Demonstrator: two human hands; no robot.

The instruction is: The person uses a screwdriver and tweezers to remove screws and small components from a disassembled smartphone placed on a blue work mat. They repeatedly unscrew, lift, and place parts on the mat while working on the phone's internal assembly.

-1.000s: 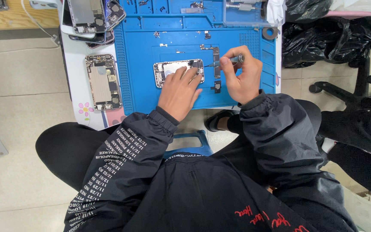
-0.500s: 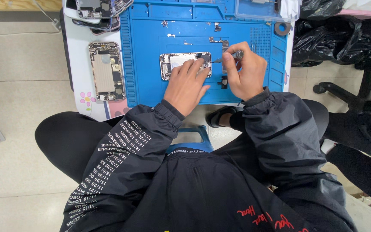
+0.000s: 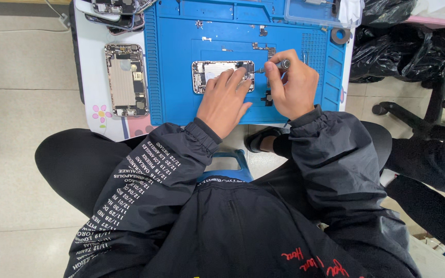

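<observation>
From the head camera, looking straight down: the left hand (image 3: 226, 100) lies flat with its fingers spread over the near edge of an opened phone (image 3: 217, 73), pressing it onto the blue work mat (image 3: 176, 77). The phone sits near the middle of the mat, back shell up, its insides showing. The right hand (image 3: 293, 85) is closed around a small screwdriver (image 3: 276, 65), pinched between thumb and fingertips, with the tip pointing left at the phone's right end. A few tiny parts (image 3: 268, 97) lie on the mat just beside the right hand. A second opened phone (image 3: 125, 80) lies well apart on the white table (image 3: 92, 87) left of the mat. Black bags (image 3: 392, 44) sit on the floor to the right
</observation>
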